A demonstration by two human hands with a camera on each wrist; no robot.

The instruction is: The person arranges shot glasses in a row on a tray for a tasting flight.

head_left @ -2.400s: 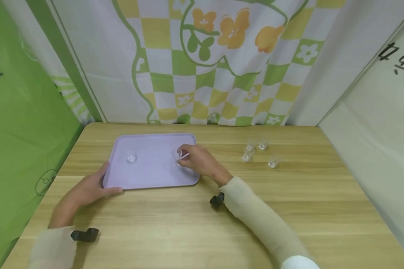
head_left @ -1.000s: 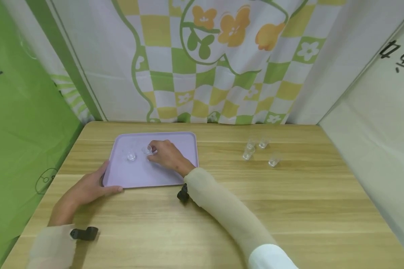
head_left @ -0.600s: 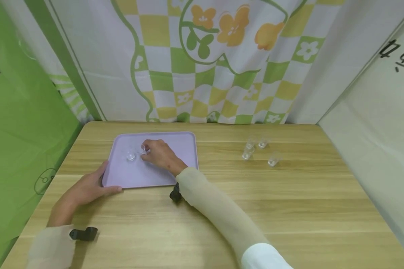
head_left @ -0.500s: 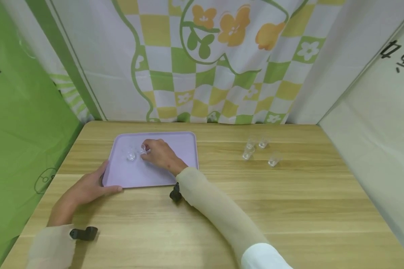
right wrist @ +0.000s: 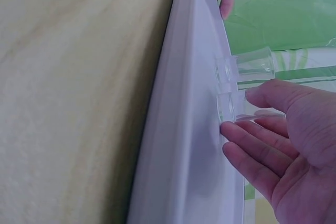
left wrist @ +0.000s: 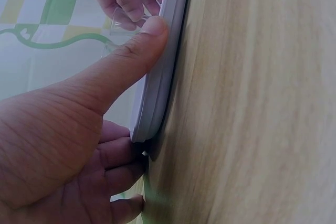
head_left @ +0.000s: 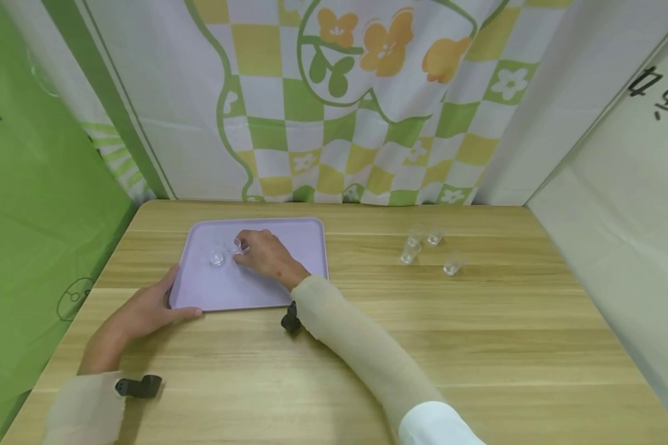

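Observation:
In the head view a pale purple tray [head_left: 228,295] lies on the table's left half. My left hand [head_left: 153,312] grips its near left corner, thumb along the front edge and fingers at the left side. Over the tray my right hand [head_left: 267,254] pinches a small clear shot glass [head_left: 237,248] between thumb and fingers. The right wrist view shows that glass [right wrist: 227,106] upright, its base at the tray surface, partly behind the thumb. A second clear shot glass [right wrist: 256,64] stands close beside it, seen left of it in the head view.
Several more clear shot glasses [head_left: 411,252] stand on the wooden table [head_left: 506,321] to the right of the tray, one [head_left: 452,266] apart from the others. A checked curtain [head_left: 367,142] hangs behind the table's far edge. A green wall [head_left: 28,204] rises at the left.
My right hand has carried the shot glass left across the tray, from its right part to beside the other glass. Over the last half second it stays there. The left hand keeps its place.

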